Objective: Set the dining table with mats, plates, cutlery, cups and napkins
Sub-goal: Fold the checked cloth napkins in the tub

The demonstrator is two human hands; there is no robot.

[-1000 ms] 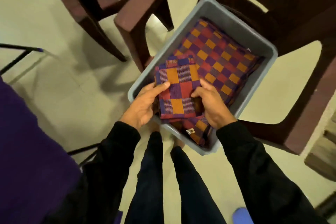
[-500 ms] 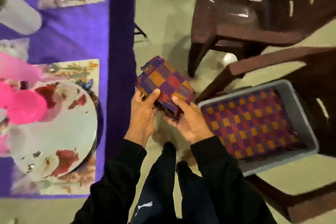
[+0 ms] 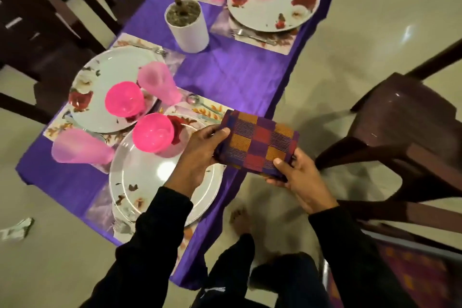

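Napkin (image 3: 257,145), folded into a thick checked block of purple, orange and red, is being held in the air by both hands, over the near right edge of the table (image 3: 232,70), partly above the floor and partly above the corner of the nearest place mat (image 3: 210,110). It is being gripped at its left end by the left hand (image 3: 200,155), whose thumb is being laid across the top edge while the fingers are being curled underneath. Its lower right corner is being pinched by the right hand (image 3: 297,180), thumb on top, fingers wrapped below. Both forearms are being reached forward from the bottom of the view in black sleeves, the left one crossing over the nearest plate (image 3: 140,182).

On the purple cloth, four settings are being shown: plates with red flower prints, pink bowls (image 3: 153,132) turned upside down, and pale pink cups (image 3: 80,150) that are being blurred into soft cones. A white pot (image 3: 187,25) holding a plant stem is being shown standing at the table's middle. Cutlery is being glimpsed only as a spoon (image 3: 197,101) beside the near mat and a fork (image 3: 252,36) by the far right plate; other pieces are too smeared to be made out.

The undersides of the fingers are being hidden by the cloth. A dark brown chair (image 3: 400,137) is being cut off at the right edge, and a grey bin (image 3: 325,275) holding more checked cloth is being barely shown at the lower right corner. The far plates are being cropped by the top edge.
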